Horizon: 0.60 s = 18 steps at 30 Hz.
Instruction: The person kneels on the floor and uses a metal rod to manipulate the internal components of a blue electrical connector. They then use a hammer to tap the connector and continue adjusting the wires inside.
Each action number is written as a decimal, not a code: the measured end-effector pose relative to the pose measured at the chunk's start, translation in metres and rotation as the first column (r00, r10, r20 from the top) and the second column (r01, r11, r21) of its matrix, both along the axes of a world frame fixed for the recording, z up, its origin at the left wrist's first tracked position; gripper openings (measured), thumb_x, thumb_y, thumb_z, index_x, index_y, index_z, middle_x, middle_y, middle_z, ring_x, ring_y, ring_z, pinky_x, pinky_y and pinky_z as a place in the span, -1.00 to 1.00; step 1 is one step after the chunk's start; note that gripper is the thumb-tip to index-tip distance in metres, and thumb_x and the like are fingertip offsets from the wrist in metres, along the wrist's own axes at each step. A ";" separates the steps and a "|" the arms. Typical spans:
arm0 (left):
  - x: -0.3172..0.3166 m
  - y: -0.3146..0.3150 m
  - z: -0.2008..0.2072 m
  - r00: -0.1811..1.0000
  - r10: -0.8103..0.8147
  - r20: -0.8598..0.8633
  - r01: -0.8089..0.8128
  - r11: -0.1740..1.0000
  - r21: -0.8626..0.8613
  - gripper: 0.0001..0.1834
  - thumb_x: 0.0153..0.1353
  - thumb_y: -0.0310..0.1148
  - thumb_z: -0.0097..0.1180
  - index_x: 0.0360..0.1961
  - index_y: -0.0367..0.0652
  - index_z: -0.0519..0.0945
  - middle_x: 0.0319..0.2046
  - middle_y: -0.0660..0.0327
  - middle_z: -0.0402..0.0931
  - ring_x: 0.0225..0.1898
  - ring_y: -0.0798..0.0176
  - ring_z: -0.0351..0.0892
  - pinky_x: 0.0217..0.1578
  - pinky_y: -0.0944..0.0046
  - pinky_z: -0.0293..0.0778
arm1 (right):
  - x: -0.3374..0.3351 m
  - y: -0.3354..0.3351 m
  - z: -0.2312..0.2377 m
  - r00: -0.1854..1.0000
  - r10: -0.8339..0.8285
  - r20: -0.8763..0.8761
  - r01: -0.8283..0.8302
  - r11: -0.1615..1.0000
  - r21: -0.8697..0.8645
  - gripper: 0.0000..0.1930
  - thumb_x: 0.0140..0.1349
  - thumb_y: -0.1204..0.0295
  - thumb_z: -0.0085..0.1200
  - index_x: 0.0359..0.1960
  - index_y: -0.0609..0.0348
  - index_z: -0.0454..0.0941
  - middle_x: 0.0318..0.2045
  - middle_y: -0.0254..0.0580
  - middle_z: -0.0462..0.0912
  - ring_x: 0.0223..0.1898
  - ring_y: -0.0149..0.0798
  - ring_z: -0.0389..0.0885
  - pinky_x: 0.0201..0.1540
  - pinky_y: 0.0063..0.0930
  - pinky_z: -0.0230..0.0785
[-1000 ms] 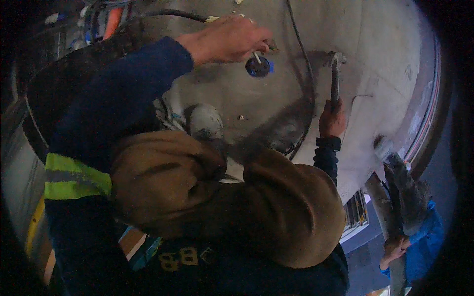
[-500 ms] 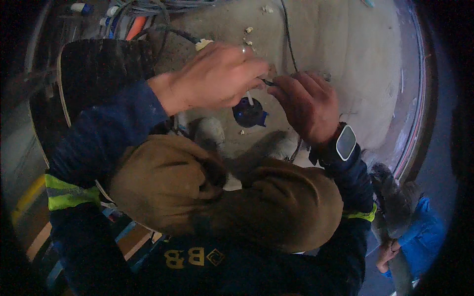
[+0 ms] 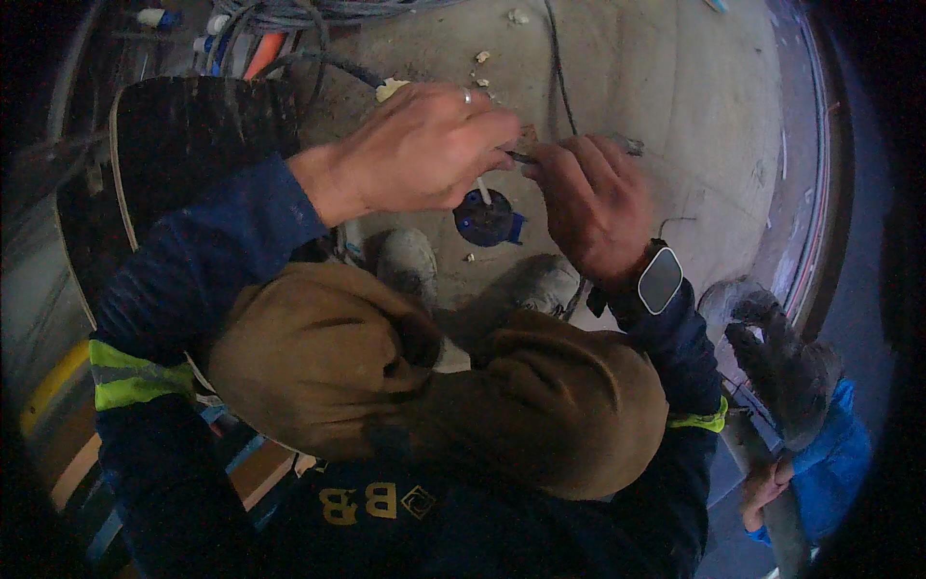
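Between my hands runs a short stretch of thin dark cable [image 3: 521, 157], pinched from both sides. My left hand [image 3: 424, 150] is closed on one end of it, its fingertips curled and partly hidden behind the back of the hand. My right hand [image 3: 596, 198] grips the cable between thumb and bent fingers, close to the left fingertips. Below them, a round dark-blue box [image 3: 479, 227] sits in or on the floor, with a pale stub [image 3: 484, 193] sticking up out of it. Whether the cable leads into that box is hidden.
Another black cable [image 3: 559, 72] comes down from the top toward my right hand. Coiled grey cables [image 3: 318, 14] and an orange pipe [image 3: 264, 55] lie upper left, above a black board [image 3: 193, 145]. Pale crumbs [image 3: 481, 58] dot the floor. A person in blue [image 3: 825, 463] is at lower right.
My right hand has shifted slightly left and down, still gripping the cable. The left hand has barely moved. The other person at lower right has changed leg position a little.
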State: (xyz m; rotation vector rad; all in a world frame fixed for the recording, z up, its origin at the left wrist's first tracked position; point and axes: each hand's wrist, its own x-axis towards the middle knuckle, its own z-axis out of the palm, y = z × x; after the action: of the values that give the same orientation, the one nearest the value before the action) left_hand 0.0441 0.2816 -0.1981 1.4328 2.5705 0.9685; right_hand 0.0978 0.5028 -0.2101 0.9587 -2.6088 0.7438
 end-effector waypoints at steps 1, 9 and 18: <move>0.001 0.000 0.002 1.000 -0.008 -0.010 0.007 1.000 -0.010 -0.81 0.04 -0.46 0.28 -0.31 -0.20 0.56 -0.42 0.05 0.53 -0.35 -0.11 0.55 -0.34 0.01 0.48 | 0.002 -0.001 0.000 1.000 -0.010 0.022 0.010 1.000 -0.018 -0.79 0.06 0.47 0.14 -0.24 0.14 0.50 -0.38 -0.14 0.50 -0.34 -0.05 0.53 -0.32 -0.18 0.42; 0.016 0.000 0.001 0.996 -0.059 -0.067 0.054 0.996 -0.071 -0.82 0.04 -0.47 0.25 -0.31 -0.19 0.54 -0.45 0.05 0.50 -0.37 -0.11 0.54 -0.35 0.00 0.46 | 0.019 -0.001 0.001 0.981 -0.010 0.195 0.021 0.998 -0.056 -0.81 0.06 0.54 0.08 -0.24 0.18 0.47 -0.34 -0.10 0.49 -0.28 -0.01 0.50 -0.26 -0.19 0.42; 0.010 0.004 -0.005 0.998 -0.055 0.027 0.056 0.997 -0.052 -0.88 0.06 -0.51 0.17 -0.35 -0.23 0.52 -0.47 0.03 0.49 -0.38 -0.14 0.53 -0.36 -0.01 0.44 | 0.009 0.000 -0.010 0.996 0.031 -0.088 -0.027 0.999 0.044 -0.73 -0.01 0.49 0.09 -0.20 0.14 0.47 -0.29 -0.18 0.47 -0.24 -0.08 0.49 -0.22 -0.22 0.40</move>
State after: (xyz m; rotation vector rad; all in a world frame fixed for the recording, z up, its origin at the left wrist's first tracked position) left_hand 0.0537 0.2852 -0.2033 1.4610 2.5043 0.8989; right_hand 0.1073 0.5025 -0.2206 1.0204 -2.5487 0.6390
